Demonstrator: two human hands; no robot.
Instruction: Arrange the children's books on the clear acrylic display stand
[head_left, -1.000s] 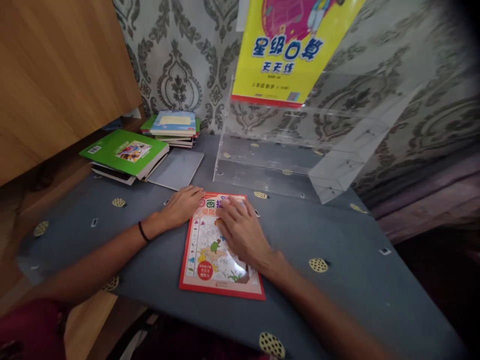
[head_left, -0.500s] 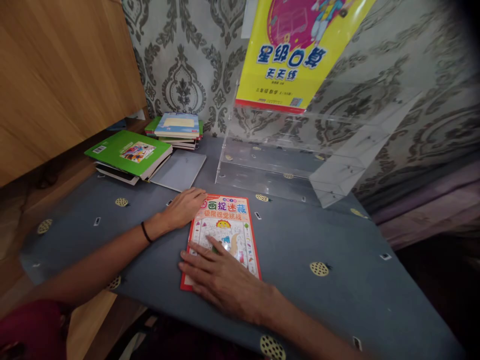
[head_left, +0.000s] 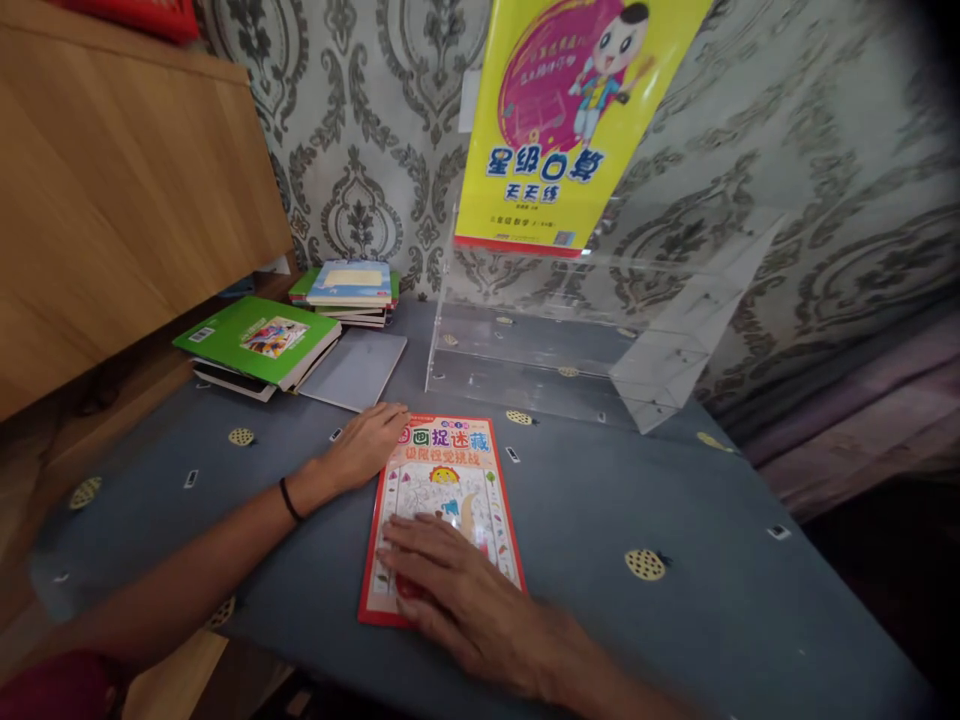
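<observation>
The red-bordered picture book (head_left: 450,500) lay closed and flat on the worktop (head_left: 585,530), lower part beneath the right fingers (head_left: 420,545), upper left corner at the left fingers (head_left: 388,418).

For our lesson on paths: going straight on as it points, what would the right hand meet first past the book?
Probably the left forearm, near the black wristband; whether the right hand would pass above it is unclear.

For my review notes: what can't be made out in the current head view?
- Lower cover of the red-bordered book: covered by the right hand.
- Its top left corner: covered by the left hand.
- Top of the yellow booklet: cut off by the upper edge.
- Red object: also cut off there.
- Digits at the green book's barcode: too small.
</observation>
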